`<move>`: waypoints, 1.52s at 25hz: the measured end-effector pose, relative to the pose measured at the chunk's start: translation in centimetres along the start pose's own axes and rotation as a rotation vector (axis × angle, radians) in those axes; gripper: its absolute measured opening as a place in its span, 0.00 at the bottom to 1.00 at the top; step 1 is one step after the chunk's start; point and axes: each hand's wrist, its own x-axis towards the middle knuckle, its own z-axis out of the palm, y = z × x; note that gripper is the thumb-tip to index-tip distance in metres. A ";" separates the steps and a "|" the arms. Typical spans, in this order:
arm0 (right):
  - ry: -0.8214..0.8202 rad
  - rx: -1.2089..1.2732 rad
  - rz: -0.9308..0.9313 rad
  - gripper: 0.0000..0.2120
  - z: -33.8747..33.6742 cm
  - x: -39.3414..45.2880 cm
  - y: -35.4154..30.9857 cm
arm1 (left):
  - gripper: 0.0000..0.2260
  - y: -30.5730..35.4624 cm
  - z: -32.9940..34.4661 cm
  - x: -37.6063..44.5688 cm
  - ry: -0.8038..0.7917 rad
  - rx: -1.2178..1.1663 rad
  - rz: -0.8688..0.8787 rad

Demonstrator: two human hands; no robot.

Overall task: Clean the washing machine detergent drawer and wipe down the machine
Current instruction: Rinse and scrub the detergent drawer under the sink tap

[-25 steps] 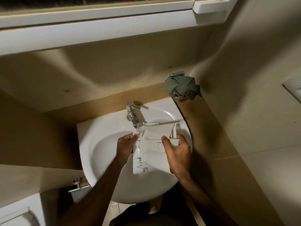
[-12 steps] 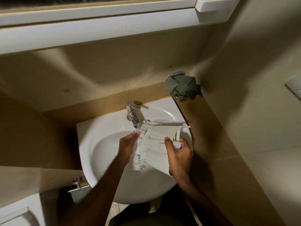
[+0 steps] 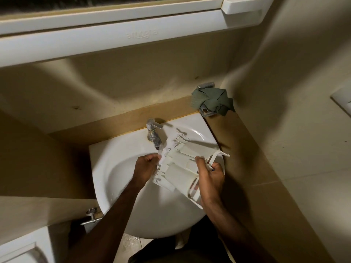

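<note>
A white plastic detergent drawer [image 3: 180, 168] is held tilted over the white sink basin [image 3: 114, 179], its far corner under the chrome tap [image 3: 154, 136]. My right hand [image 3: 209, 177] grips the drawer's right side, thumb on top. My left hand [image 3: 145, 168] touches the drawer's left edge below the spout, fingers curled against it. A crumpled green cloth [image 3: 210, 101] lies on the ledge at the back right corner, over a grey metal part.
A tan counter ledge [image 3: 237, 141] runs along the sink's right side and back. A white cabinet shelf [image 3: 114, 31] hangs overhead. A chrome valve [image 3: 91, 215] sticks out under the sink at left. Walls close in on the right.
The drawer has been turned clockwise and tilted, its far end swinging right of the tap. Both hands have stayed on it.
</note>
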 end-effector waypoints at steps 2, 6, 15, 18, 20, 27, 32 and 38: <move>-0.069 0.075 0.080 0.12 0.2 -0.1 -0.3 | 0.15 1.3 0.5 0.8 0.086 0.083 0.061; -0.110 0.155 0.180 0.12 0.2 0.0 -1.0 | 0.20 2.0 0.7 2.2 0.105 0.112 0.069; -0.074 0.276 0.186 0.12 0.2 -0.1 -2.1 | 0.07 -0.3 -1.1 0.6 -0.107 -0.256 -0.103; -0.150 0.172 0.226 0.08 -0.2 0.0 -2.9 | 0.05 -0.1 -0.5 1.0 -0.039 -0.268 -0.110; -0.206 0.017 0.275 0.09 -1.6 0.4 -3.6 | 0.05 0.3 -0.4 1.8 -0.026 -0.245 -0.120; 0.048 -0.958 -1.195 0.20 -6.7 -1.7 -3.5 | 0.06 1.4 -0.1 3.5 -0.046 -0.138 -0.140; -0.363 -1.542 -1.377 0.52 -4.1 3.4 -3.6 | 0.07 2.7 0.9 4.1 -0.096 -0.064 -0.198; -0.300 -1.244 -1.495 0.35 -3.2 6.3 -3.4 | 0.12 3.4 1.1 2.6 -0.190 -0.223 -0.178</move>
